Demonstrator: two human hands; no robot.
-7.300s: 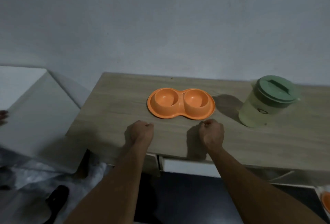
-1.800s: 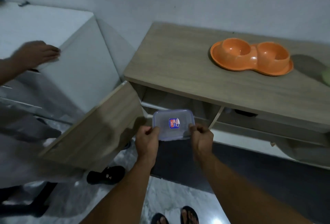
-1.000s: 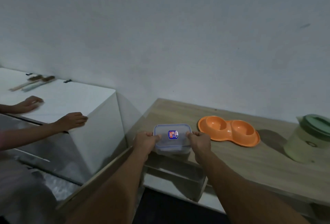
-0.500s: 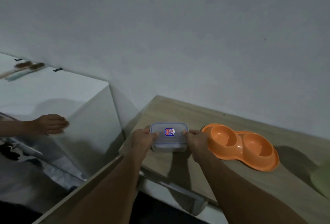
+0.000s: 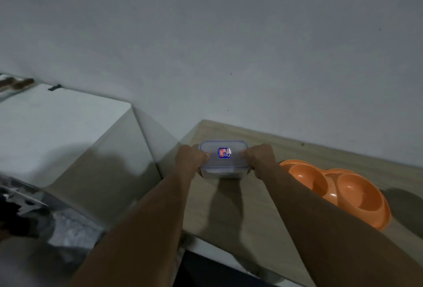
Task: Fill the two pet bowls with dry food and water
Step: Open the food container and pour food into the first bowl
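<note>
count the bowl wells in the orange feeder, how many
2. The left well lies nearest the lidded container; the right well sits beside it, further right. Both look empty.

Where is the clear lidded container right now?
In the head view the clear container sits mid-frame on the wooden cabinet top, held between the left hand and right hand, left of the orange double bowl.

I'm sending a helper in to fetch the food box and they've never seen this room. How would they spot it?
Find the wooden tabletop against the grey wall, beside a white cabinet. Near the tabletop's left end sits a small clear plastic container, held by the left hand and right hand. Unlike the orange double pet bowl on its right, it is rectangular and see-through, with a blue-edged lid and a small sticker.
</note>
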